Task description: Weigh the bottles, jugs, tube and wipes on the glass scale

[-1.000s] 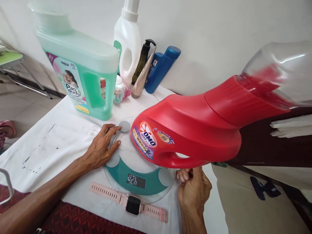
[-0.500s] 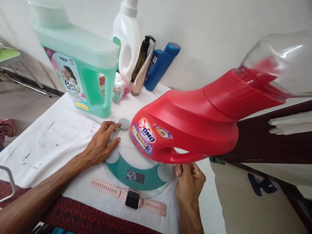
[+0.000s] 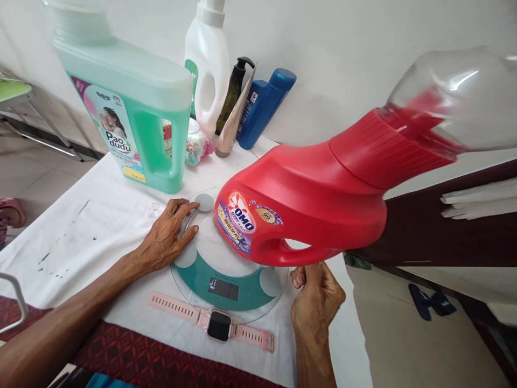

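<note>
A large red OMO laundry detergent bottle (image 3: 307, 199) stands on a round glass scale (image 3: 226, 302) with a teal band. The scale's display (image 3: 223, 289) is mostly dark, with a few faint marks at its left end. My left hand (image 3: 163, 237) lies over the scale's left rim, fingers stretched out and apart, touching the glass. My right hand (image 3: 319, 302) is curled into a fist beside the scale's right rim, below the bottle's handle; whatever is inside it, if anything, is hidden. A pink-strapped smartwatch (image 3: 219, 325) lies at the scale's near edge.
Behind my left hand stands a green Pao dudu jug (image 3: 129, 108). Along the wall are a white bottle (image 3: 207, 70), a dark pump bottle (image 3: 232, 97), a beige tube (image 3: 234, 121), a blue bottle (image 3: 266, 108) and a small wrapped item (image 3: 197, 145). Slippers (image 3: 432, 302) lie on the floor.
The digits on the scale's display have faded to a mostly dark screen. My view has shifted slightly; both hands and the bottle keep their places.
</note>
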A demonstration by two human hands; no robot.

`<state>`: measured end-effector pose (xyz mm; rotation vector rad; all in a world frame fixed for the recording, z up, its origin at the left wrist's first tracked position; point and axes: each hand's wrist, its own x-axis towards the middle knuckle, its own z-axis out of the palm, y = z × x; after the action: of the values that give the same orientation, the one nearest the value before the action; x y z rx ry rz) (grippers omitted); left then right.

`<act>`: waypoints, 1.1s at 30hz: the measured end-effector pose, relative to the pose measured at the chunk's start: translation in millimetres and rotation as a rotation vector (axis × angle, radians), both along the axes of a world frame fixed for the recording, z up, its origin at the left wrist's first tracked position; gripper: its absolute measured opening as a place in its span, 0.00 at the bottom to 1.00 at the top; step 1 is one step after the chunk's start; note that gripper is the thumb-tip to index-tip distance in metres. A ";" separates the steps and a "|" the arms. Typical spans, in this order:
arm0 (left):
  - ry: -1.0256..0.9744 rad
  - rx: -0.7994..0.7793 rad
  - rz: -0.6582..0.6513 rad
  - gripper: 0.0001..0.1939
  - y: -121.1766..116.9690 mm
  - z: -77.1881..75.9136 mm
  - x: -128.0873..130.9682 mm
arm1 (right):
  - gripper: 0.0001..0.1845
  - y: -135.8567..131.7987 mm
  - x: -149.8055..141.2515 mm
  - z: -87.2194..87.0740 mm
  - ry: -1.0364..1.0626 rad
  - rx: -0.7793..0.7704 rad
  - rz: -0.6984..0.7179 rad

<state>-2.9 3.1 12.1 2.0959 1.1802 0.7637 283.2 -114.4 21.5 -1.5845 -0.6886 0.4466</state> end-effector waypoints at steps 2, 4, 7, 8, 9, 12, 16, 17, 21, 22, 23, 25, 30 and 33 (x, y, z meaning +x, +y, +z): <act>-0.003 -0.001 -0.001 0.24 0.0 0.2 0.4 | 0.29 0.4 2.0 -0.4 -0.011 0.028 0.012; -0.008 -0.005 -0.001 0.24 0.1 0.3 0.7 | 0.28 1.3 2.8 1.1 -0.017 0.093 0.039; -0.013 -0.006 0.001 0.24 0.6 0.0 0.8 | 0.30 3.6 -2.8 8.5 0.020 0.188 0.116; -0.014 -0.005 0.000 0.24 0.7 -0.2 0.6 | 0.31 4.5 -6.6 12.0 0.035 0.209 0.140; -0.016 -0.002 0.002 0.24 0.8 -0.5 0.4 | 0.33 5.3 -10.8 15.7 0.041 0.227 0.159; -0.020 0.002 0.004 0.24 1.1 -1.5 -0.2 | 0.30 7.5 -21.0 26.4 0.008 0.247 0.178; -0.019 0.003 0.014 0.24 1.2 -2.5 -0.2 | 0.23 11.6 -20.8 37.6 -0.085 0.183 0.229; -0.018 0.002 0.016 0.24 1.3 -2.6 -0.1 | 0.22 13.4 -19.3 40.0 -0.111 0.171 0.268; -0.018 -0.001 0.018 0.24 1.1 -2.0 0.0 | 0.21 25.1 -16.6 50.7 -0.127 0.140 0.406; -0.017 0.001 0.021 0.24 1.1 -1.5 0.0 | 0.22 28.7 -16.7 54.1 -0.091 0.148 0.426; -0.014 0.002 0.024 0.24 1.0 -0.9 0.0 | 0.23 32.3 -16.7 57.8 -0.041 0.164 0.442; -0.003 0.000 0.031 0.24 0.9 0.4 0.0 | 0.23 38.3 -16.1 65.9 0.047 0.186 0.479; 0.014 0.019 0.057 0.24 0.4 0.6 0.0 | 0.19 43.5 -12.8 80.5 0.094 0.116 0.610; 0.018 0.011 0.061 0.24 0.2 -1.0 0.1 | 0.27 44.4 -17.2 81.9 0.087 0.112 0.538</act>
<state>-2.8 3.3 11.1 2.0881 1.2566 0.7824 266.0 -70.0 103.5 -1.2547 -1.0564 0.8502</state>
